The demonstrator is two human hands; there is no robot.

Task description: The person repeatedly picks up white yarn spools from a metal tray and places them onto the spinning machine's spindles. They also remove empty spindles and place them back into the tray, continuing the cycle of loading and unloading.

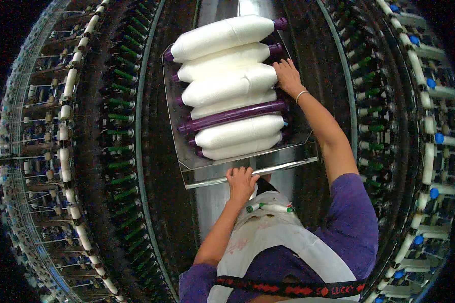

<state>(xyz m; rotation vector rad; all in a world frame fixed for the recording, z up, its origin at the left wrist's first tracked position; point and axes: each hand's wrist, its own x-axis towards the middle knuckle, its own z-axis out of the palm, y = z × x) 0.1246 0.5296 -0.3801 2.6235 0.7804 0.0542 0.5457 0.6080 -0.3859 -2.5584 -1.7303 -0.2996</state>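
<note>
Fingers of the left hand [241, 183] curl over the cart's [207, 174] metal bar [288, 165], closed on it. The third white yarn spool [227, 83] from the far end lies in the cart, its right end at the right hand's [288, 78] bent fingers; whether they grip it, I cannot tell. A bare purple tube [235, 116] lies nearer the person.

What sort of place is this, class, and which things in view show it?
Probably a spinning mill or similar textile factory: rows of green spindles run along both sides of an aisle, and a metal container between them holds large spools of white yarn.
</note>
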